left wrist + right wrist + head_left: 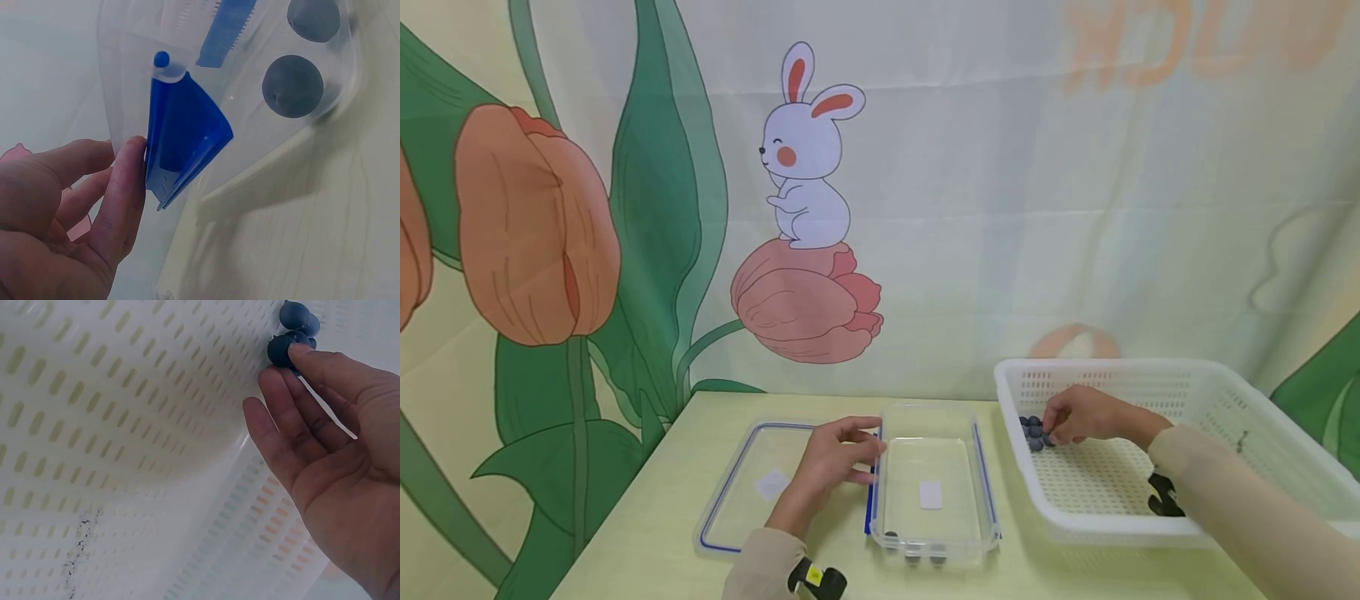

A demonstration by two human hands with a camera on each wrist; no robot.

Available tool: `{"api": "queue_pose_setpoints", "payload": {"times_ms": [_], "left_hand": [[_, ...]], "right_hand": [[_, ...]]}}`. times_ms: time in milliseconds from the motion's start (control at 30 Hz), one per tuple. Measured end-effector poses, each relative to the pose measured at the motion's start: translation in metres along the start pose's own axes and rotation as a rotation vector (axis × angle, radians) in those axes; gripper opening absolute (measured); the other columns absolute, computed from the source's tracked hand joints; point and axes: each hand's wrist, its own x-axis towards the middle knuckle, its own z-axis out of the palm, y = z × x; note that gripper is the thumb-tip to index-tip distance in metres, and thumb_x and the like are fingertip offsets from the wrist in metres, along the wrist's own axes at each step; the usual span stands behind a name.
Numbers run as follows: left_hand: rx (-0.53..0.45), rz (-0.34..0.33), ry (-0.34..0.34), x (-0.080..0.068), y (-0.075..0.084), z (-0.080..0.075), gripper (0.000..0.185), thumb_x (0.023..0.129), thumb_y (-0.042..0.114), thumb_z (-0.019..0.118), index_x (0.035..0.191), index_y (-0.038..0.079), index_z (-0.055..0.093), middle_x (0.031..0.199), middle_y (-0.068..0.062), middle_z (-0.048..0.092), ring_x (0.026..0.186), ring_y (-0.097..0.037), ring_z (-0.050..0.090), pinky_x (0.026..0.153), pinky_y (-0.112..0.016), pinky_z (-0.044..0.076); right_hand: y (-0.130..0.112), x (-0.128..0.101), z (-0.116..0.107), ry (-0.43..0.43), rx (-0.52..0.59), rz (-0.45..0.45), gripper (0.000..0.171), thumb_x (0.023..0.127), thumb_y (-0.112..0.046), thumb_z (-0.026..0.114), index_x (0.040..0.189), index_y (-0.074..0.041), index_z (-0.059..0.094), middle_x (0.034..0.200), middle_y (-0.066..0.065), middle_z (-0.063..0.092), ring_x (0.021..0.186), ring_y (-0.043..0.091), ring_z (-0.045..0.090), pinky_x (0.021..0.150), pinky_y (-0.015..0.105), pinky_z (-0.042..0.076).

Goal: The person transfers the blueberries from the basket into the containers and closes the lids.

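Note:
A clear plastic container [981, 479] with blue clips stands on the yellow table; three dark blueberries [913, 556] lie at its near end. My left hand [868, 454] rests against its left wall, and straight fingers [128, 181] touch the blue clip [184, 140]. Two of the berries [292, 84] show through the wall in the left wrist view. My right hand [1051, 429] reaches into a white perforated basket [1150, 533]. One fingertip [303, 353] touches a small cluster of blueberries [281, 350] in the basket's left corner; the other fingers are loosely extended.
The container's clear lid [730, 492], edged in blue, lies flat left of the container under my left wrist. A printed curtain [925, 208] with a rabbit and tulips hangs just behind the table. The basket floor [125, 425] away from the berries is bare.

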Motion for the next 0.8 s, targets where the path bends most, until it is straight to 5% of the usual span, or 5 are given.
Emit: {"api": "queue_pose_setpoints", "payload": {"times_ms": [300, 800], "left_hand": [[0.007, -0.003, 0.007, -0.001, 0.001, 0.001, 0.041, 0.097, 0.007, 0.077, 0.137, 0.008, 0.071, 0.106, -0.010, 0.070, 0.088, -0.021, 0.073, 0.069, -0.034, 0.066], [0.000, -0.002, 0.008, -0.002, 0.002, 0.001, 0.041, 0.097, 0.007, 0.076, 0.138, 0.008, 0.071, 0.106, -0.011, 0.070, 0.089, -0.021, 0.072, 0.070, -0.034, 0.066]], "right_hand": [[-0.017, -0.009, -0.016, 0.060, -0.020, -0.019, 0.017, 0.098, -0.006, 0.073, 0.111, 0.005, 0.076, 0.100, 0.011, 0.076, 0.086, 0.023, 0.067, 0.074, 0.040, 0.060], [-0.080, -0.033, -0.032, 0.337, -0.061, -0.148, 0.021, 0.100, -0.019, 0.077, 0.118, -0.009, 0.080, 0.117, 0.003, 0.074, 0.101, 0.019, 0.071, 0.083, 0.031, 0.061]]}}
